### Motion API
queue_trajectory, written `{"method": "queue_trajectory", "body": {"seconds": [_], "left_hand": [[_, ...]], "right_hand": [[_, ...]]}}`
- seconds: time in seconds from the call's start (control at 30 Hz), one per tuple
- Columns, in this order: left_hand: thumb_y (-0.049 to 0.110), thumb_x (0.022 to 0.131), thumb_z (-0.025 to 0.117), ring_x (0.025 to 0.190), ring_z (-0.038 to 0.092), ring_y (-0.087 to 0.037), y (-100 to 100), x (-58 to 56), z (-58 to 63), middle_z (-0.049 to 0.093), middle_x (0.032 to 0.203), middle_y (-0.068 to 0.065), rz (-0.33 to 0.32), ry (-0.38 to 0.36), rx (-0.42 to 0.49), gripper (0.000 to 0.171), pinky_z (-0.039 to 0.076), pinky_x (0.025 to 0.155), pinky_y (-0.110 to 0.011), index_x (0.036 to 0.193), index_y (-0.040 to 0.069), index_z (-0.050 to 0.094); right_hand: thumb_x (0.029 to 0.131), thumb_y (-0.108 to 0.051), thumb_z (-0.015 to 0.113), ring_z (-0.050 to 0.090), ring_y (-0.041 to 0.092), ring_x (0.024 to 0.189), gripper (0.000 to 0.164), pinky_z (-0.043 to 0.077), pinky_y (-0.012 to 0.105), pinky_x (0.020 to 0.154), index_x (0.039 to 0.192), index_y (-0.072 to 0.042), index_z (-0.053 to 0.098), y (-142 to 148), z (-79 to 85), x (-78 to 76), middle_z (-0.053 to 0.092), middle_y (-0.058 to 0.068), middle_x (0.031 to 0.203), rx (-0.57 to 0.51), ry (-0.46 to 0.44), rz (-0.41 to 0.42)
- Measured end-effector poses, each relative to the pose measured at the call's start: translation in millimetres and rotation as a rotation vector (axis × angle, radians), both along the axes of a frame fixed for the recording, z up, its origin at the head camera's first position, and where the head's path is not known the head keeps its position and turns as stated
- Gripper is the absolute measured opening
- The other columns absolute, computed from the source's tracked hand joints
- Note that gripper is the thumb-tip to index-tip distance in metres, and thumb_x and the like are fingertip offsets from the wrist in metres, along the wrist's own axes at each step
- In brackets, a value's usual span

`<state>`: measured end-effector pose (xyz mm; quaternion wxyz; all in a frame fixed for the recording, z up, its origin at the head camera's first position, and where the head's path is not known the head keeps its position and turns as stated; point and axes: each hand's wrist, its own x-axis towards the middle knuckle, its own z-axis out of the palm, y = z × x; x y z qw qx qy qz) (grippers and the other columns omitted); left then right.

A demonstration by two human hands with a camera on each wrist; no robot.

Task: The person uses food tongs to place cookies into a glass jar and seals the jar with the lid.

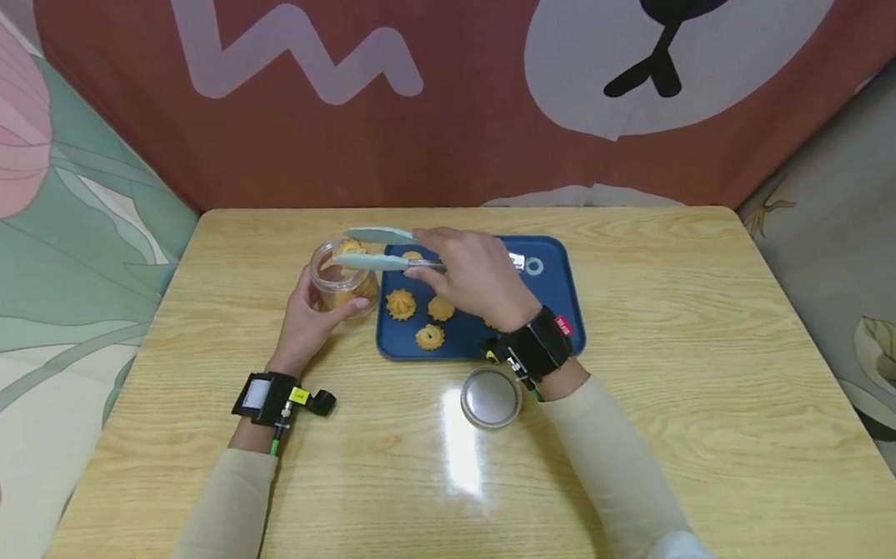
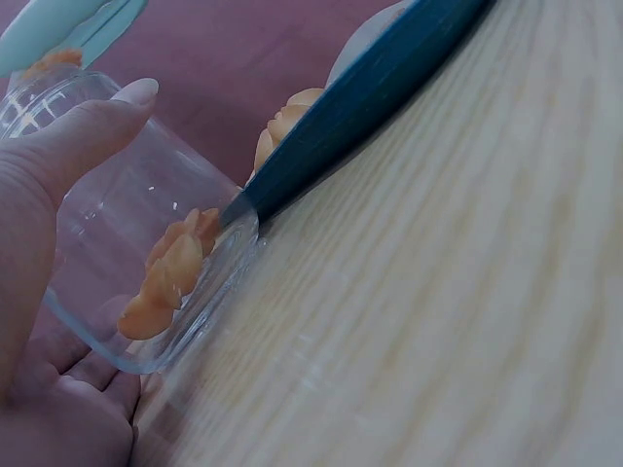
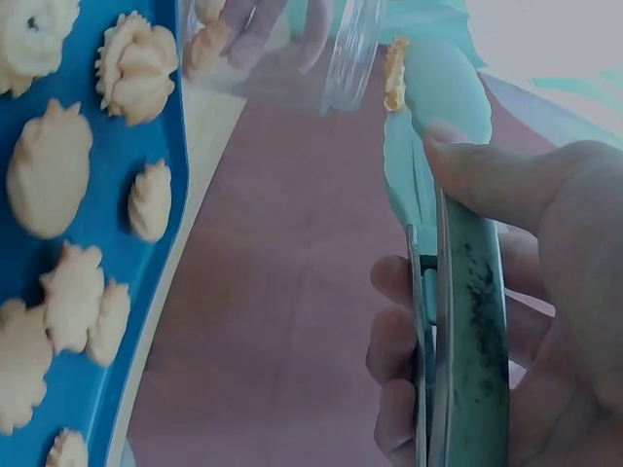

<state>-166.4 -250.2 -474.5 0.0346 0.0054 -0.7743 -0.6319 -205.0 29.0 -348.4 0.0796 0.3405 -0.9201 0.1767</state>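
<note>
My left hand [image 1: 307, 319] grips a clear jar [image 2: 146, 175] beside the tray's left edge, thumb across its side. A cookie [image 2: 165, 277] lies at the bottom of the jar. In my right hand [image 1: 478, 274] are tongs [image 3: 472, 321] with pale green tips, thumb on one arm and fingers curled round the other. Between the tips a cookie [image 3: 394, 73] is pinched, right at the jar's open mouth. Several piped cookies [image 1: 401, 304] lie on the blue tray [image 1: 466, 345], partly hidden by my right hand in the head view.
A round silver lid [image 1: 491, 398] lies on the wooden table [image 1: 382, 482] in front of the tray. At the tray's back right are a small white label [image 1: 517, 261] and a pale ring [image 1: 533, 266]. A printed cloth [image 1: 472, 145] hangs behind the table.
</note>
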Motion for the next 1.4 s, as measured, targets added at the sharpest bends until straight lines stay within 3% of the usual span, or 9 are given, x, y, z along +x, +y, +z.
{"method": "queue_trajectory", "body": {"seconds": [0.1,0.33,0.57,0.9,1.2,1.4], "left_hand": [[0.022,0.089,0.086,0.157,0.037,-0.019,0.4,-0.8,1.0,0.049,0.161,-0.002,-0.003,0.001,0.007,0.09,0.021,0.136,-0.046,0.161,0.041,0.035],[0.022,0.087,0.088,0.157,0.037,-0.02,0.7,-1.0,-1.2,0.049,0.16,-0.004,0.011,-0.003,-0.003,0.092,0.023,0.135,-0.042,0.162,0.034,0.036],[0.022,0.088,0.087,0.158,0.035,-0.019,1.1,-0.6,-1.6,0.046,0.164,-0.002,0.002,0.0,-0.006,0.091,0.021,0.136,-0.044,0.162,0.038,0.035],[0.025,0.088,0.087,0.155,0.04,-0.024,1.2,-0.3,-0.6,0.052,0.159,-0.011,0.015,-0.021,-0.018,0.089,0.021,0.136,-0.046,0.161,0.035,0.036],[0.023,0.09,0.086,0.158,0.037,-0.027,1.0,0.6,0.8,0.048,0.162,-0.013,-0.004,-0.016,-0.018,0.093,0.018,0.136,-0.048,0.165,0.031,0.031],[0.022,0.09,0.086,0.158,0.035,-0.028,0.3,-0.1,-0.4,0.047,0.162,-0.014,-0.007,-0.016,-0.009,0.096,0.016,0.137,-0.049,0.166,0.024,0.028]], "right_hand": [[0.101,-0.047,0.069,0.076,0.02,0.094,0.058,0.062,0.034,0.077,0.147,-0.014,0.062,-7.4,0.8,-0.8,0.074,0.007,0.136,0.017,0.01,0.005],[0.101,-0.049,0.067,0.076,0.02,0.092,0.06,0.062,0.033,0.075,0.149,-0.013,0.061,-16.5,-1.4,-0.3,0.072,0.007,0.138,0.054,0.022,0.013],[0.101,-0.052,0.066,0.074,0.018,0.09,0.065,0.061,0.033,0.073,0.151,-0.012,0.058,-15.9,-2.0,1.7,0.071,0.008,0.139,0.068,-0.007,-0.001],[0.1,-0.052,0.068,0.069,0.015,0.082,0.066,0.058,0.031,0.07,0.152,-0.013,0.057,-8.5,-2.1,2.6,0.072,0.008,0.136,0.058,-0.023,-0.028],[0.098,-0.049,0.072,0.07,0.019,0.085,0.065,0.058,0.034,0.069,0.151,-0.013,0.058,10.7,1.3,3.7,0.072,0.008,0.137,0.025,-0.052,-0.054],[0.098,-0.048,0.072,0.076,0.026,0.101,0.063,0.063,0.039,0.078,0.149,-0.012,0.06,30.8,5.9,2.4,0.071,0.01,0.14,0.012,-0.033,-0.069]]}}
